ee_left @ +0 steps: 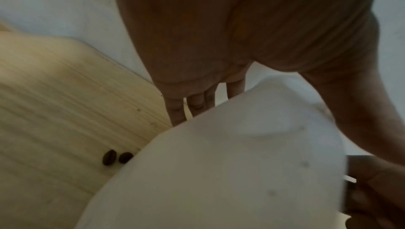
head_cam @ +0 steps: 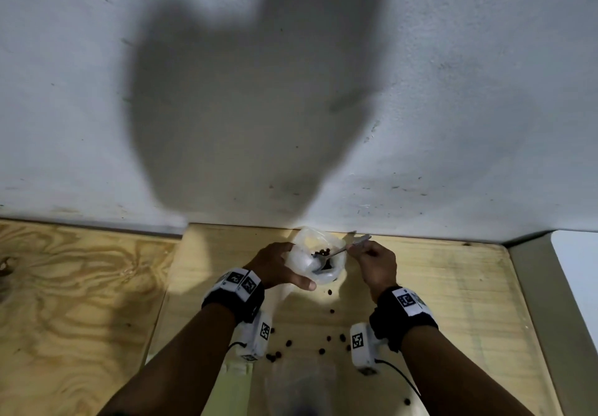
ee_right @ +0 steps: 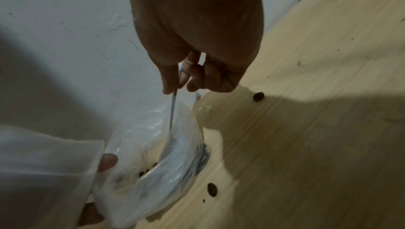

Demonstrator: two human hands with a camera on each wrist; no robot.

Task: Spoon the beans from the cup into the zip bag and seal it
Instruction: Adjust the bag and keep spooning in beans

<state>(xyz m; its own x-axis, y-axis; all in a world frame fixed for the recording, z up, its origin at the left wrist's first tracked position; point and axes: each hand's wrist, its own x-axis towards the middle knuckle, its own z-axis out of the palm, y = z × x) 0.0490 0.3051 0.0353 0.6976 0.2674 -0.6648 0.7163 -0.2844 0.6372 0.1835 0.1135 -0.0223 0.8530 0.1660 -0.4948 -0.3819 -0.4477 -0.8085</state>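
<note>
My left hand (head_cam: 279, 265) grips a translucent zip bag (head_cam: 302, 262) and holds its mouth open near the wall. The bag (ee_left: 219, 163) fills the left wrist view, with my fingers (ee_left: 197, 102) behind it. My right hand (head_cam: 372, 260) pinches the handle of a metal spoon (head_cam: 338, 250). Its bowl carries several dark beans (head_cam: 321, 251) over the bag's mouth. In the right wrist view the spoon (ee_right: 173, 111) reaches down into the clear bag (ee_right: 153, 154), where a few beans (ee_right: 144, 172) show. I cannot pick out the cup with certainty.
Several loose beans (head_cam: 330, 339) lie scattered on the light wooden table (head_cam: 437, 292) between my wrists. A blurred translucent shape (head_cam: 301, 383) sits at the near edge. The grey wall (head_cam: 291, 91) rises just behind the bag. Darker plywood (head_cam: 81, 286) lies to the left.
</note>
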